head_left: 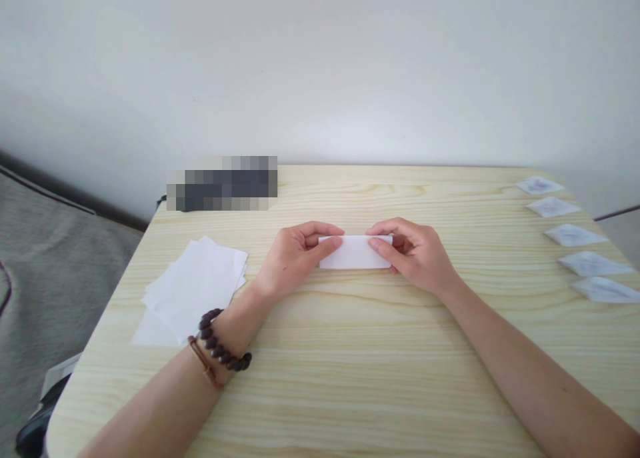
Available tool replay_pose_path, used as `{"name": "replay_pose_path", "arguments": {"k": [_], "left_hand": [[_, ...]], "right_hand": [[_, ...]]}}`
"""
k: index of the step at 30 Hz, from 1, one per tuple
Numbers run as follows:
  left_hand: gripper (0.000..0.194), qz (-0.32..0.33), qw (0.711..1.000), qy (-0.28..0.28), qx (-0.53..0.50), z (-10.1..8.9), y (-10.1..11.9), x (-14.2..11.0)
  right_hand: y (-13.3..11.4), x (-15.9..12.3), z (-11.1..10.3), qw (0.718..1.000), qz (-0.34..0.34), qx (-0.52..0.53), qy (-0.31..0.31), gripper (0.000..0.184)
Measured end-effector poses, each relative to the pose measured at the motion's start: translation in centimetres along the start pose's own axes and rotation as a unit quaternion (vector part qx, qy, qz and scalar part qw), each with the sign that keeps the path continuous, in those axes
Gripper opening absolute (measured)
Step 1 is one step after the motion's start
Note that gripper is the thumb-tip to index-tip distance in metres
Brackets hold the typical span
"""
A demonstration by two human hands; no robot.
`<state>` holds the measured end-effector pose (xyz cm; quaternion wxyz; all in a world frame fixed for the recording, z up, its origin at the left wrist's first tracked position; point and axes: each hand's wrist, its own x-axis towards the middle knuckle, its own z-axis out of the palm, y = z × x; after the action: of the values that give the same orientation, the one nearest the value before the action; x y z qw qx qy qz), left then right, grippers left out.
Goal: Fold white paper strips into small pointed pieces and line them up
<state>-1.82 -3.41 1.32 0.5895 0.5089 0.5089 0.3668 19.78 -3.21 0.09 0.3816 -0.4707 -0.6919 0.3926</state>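
Note:
A narrow folded strip of white paper (356,253) lies flat on the light wooden table (350,378) at its middle. My left hand (295,258) pinches the strip's left end, thumb on top and fingers curled over the far edge. My right hand (417,253) pinches the right end the same way. Both hands rest on the tabletop. A dark bead bracelet (223,345) and a thin brown band sit on my left wrist.
A loose stack of white paper sheets (193,291) lies at the left of the table. Several small folded paper pieces (575,235) lie in a row along the right edge. A blurred dark object (223,183) sits at the back left, against a white wall.

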Motion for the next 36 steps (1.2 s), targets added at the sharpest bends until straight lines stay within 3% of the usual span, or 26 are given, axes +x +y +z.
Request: {"name": "replay_pose_path", "arguments": {"k": [9,20,28,36], "left_hand": [[0.032,-0.004,1.0,0.0,-0.007,-0.1,0.0,-0.1],[0.033,0.015,0.997,0.004,0.072,0.2,0.0,-0.3],[0.026,0.062,0.992,-0.008,0.112,1.1,-0.1,-0.8],[0.023,0.087,0.986,-0.007,0.143,1.5,-0.1,-1.1]], "right_hand": [[0.4,0.1,0.1,1.0,-0.001,-0.008,0.007,0.014],[-0.1,0.1,0.1,0.995,-0.07,-0.071,-0.007,0.007],[-0.7,0.1,0.4,0.98,-0.162,-0.111,-0.028,0.003],[-0.8,0.0,0.7,0.979,-0.174,-0.101,-0.025,0.004]]}}
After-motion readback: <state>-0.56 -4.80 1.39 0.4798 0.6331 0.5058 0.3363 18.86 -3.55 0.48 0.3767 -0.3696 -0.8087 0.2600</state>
